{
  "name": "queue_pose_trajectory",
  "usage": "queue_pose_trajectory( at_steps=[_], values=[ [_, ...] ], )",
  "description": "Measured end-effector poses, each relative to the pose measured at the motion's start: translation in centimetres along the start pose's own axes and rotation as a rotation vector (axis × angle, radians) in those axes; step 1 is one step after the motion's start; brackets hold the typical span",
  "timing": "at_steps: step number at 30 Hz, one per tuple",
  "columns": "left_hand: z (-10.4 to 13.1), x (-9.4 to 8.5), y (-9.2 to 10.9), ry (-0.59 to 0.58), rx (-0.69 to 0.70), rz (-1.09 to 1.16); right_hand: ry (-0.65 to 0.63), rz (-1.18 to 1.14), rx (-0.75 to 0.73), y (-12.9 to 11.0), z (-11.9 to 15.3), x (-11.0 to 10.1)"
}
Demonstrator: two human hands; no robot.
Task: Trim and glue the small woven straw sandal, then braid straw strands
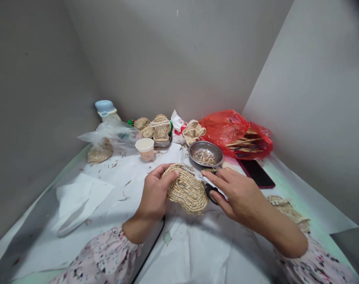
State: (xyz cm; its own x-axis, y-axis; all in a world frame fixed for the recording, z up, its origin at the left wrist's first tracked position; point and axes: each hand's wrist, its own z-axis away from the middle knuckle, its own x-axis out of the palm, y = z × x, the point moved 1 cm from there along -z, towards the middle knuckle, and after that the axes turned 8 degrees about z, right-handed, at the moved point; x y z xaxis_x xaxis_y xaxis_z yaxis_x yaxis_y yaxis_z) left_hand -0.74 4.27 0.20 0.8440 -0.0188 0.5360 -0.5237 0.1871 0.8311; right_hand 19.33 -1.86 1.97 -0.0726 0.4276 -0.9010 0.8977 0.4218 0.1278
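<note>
The left hand [156,188] pinches the straw mat [189,194] at its left end, thumb on top. The right hand's [240,192] fingers curl around scissors [208,191] at the mat's right side, nearer than the bowl [197,165].

Black-handled tool [209,191] (probably scissors), partly invisible behind right hand [237,192].
</note>
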Motion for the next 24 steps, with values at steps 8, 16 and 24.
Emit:
queue_pose_trajectory(
  at_steps=[8, 16, 24],
  values=[
    [0.14, -0.21, -0.09, -0.03, 0.006, -0.044, -0.036, -0.051, 0.025, 0.29, -0.04, 0.12],
    [0.22, 0.1, 0.12, -0.016, 0.006, -0.01, -0.011, -0.032, -0.003, 0.03, -0.09, 0.0],
    [0.1, -0.07, 0.04, -0.01, 0.007, -0.006, -0.003, -0.026, -0.03, 0.08, -0.12, 0.2]
  ],
)
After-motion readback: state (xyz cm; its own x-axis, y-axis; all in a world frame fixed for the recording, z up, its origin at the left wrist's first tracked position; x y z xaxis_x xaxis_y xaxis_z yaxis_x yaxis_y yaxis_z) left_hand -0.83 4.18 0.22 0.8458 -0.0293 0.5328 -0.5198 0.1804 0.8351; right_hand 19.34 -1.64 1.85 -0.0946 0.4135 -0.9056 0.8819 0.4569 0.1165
